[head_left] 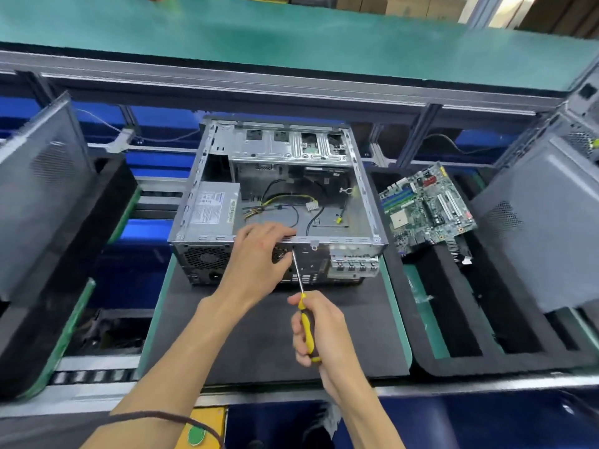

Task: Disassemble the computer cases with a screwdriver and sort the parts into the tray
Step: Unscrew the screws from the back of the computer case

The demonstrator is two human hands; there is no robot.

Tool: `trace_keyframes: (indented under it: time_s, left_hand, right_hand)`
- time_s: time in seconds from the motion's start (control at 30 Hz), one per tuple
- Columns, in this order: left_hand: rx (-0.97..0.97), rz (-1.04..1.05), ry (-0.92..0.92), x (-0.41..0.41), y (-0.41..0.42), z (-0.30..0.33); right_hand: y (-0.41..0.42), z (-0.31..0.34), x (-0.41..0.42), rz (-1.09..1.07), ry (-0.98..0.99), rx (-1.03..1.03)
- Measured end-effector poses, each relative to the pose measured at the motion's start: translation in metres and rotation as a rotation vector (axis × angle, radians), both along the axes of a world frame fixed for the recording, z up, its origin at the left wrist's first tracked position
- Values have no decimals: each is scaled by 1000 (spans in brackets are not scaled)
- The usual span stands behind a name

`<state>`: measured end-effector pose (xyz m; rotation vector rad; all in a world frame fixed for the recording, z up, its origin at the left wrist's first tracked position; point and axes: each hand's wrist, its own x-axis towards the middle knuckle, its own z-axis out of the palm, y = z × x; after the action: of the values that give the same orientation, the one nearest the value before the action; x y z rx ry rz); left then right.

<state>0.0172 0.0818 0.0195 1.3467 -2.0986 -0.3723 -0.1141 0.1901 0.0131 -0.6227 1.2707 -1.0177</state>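
An open grey computer case point(366, 202) lies on a black mat point(265, 338) in the middle, its rear panel facing me. Inside are a power supply point(212, 207) at the left and loose cables point(291, 202). My left hand point(257, 259) rests on the rear top edge of the case, fingers curled over the rim. My right hand point(319, 332) grips the yellow handle of a screwdriver point(299, 280). Its shaft points up to the rear panel just under my left fingers. A green motherboard point(428, 209) lies in the black foam tray point(431, 358) to the right.
A grey side panel point(42, 196) leans in a black tray at the left. Another grey panel point(544, 228) stands at the right, with a second case point(583, 131) behind it. A green conveyor belt point(291, 37) runs across the back. Metal rails lie below the mat.
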Motion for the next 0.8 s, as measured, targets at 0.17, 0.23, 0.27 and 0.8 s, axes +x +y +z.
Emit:
trace_keyframes:
  time_s: [0.17,0.23,0.27,0.8]
  left_hand:
    - [-28,16,87,0,-4,-8]
    - [-31,23,109,-1,-4,-8]
    - [-34,26,112,-1,-3,-8]
    - [-40,14,124,-1,-1,-7]
  right_hand:
    - [-6,-2,4,-13,-46,16]
    - [-6,-1,5,-23,-59,26]
    - [-6,0,6,-31,-73,36]
    - [-14,11,12,-56,-70,104]
